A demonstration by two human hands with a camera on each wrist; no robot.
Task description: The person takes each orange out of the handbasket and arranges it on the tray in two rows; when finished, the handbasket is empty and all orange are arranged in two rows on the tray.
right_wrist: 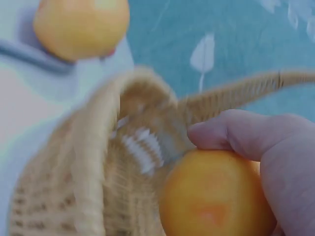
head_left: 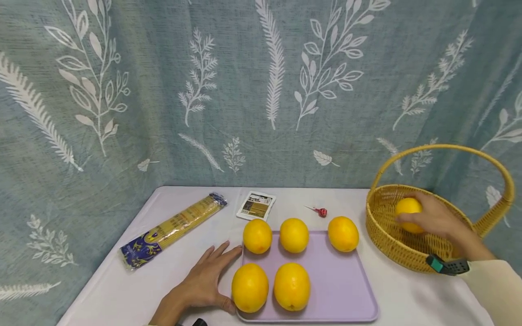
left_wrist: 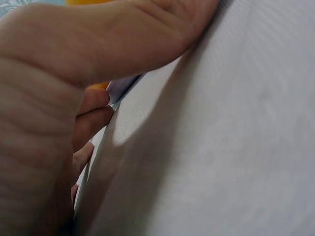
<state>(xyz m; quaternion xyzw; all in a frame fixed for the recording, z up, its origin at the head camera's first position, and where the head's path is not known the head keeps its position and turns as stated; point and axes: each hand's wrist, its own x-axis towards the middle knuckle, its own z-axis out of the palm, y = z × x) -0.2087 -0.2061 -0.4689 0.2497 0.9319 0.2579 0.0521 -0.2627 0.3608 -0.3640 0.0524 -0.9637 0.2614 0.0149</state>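
My right hand [head_left: 434,217] grips an orange [head_left: 409,214] inside the wicker basket [head_left: 401,260] at the right. In the right wrist view the thumb lies over that orange [right_wrist: 216,196], with the basket's woven rim [right_wrist: 88,162] beside it. My left hand [head_left: 205,280] rests on the table with fingers spread, its thumb and fingertips at the left edge of the lilac tray [head_left: 338,290]. On the tray sit several oranges: two at the front, an orange [head_left: 250,288] closest to my left thumb among them, and others along the back edge.
A packet of dry noodles [head_left: 173,231] lies at the left of the white table. Behind the tray are a small flat packet [head_left: 256,205] and a red-wrapped lollipop [head_left: 322,212]. The basket's tall handle [head_left: 444,147] arches above its rim. A patterned curtain [head_left: 244,90] hangs behind.
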